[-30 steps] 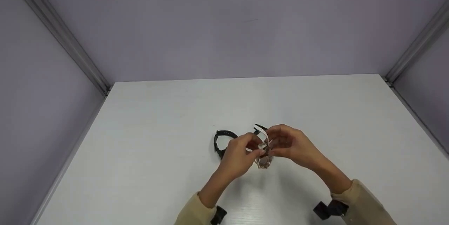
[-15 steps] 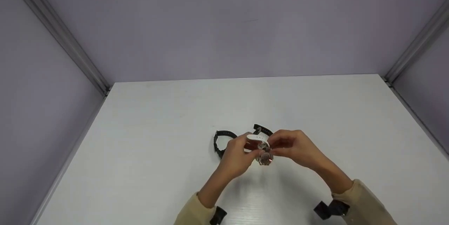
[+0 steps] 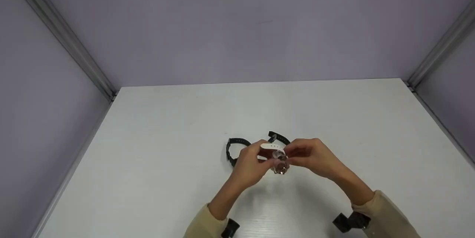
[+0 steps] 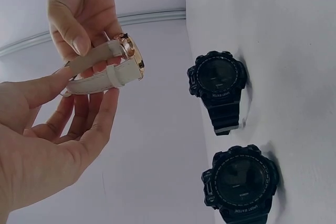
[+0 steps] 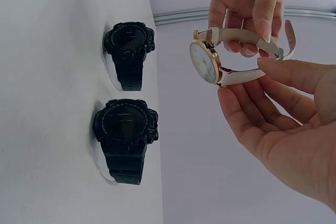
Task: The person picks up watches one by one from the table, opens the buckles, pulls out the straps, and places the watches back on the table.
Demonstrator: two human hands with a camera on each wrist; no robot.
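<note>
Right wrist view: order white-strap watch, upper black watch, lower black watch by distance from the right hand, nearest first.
1. white-strap watch: held by the right hand, fingertips on its strap, to the hand's upper left.
2. lower black watch: on the table, left of the hand.
3. upper black watch: on the table, farther up and left.

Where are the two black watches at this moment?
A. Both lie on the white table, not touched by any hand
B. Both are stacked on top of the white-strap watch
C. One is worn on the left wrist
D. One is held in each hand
A: both black watches lie on the table, while the hands hold only the white-strap watch.
</note>
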